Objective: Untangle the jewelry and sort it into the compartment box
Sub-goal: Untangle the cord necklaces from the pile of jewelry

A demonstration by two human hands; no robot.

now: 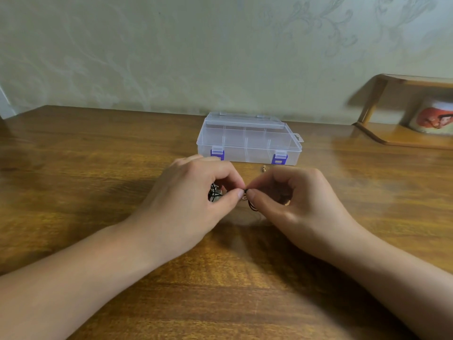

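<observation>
The left hand (196,192) and the right hand (291,192) are each pinching, between thumb and forefinger tips, a black cord (252,204) of the tangled jewelry (215,193), which is sitting on the counter (98,168) just in front of the closed, latched compartment box (247,141). The strand is best worked by easing the fingers apart gently and feeding slack through the knot, not by pulling hard, and the box will need unlatching before sorting. Most of the tangle is lying hidden under the palms, and a small metallic piece (264,168) near the box is too small to identify.
</observation>
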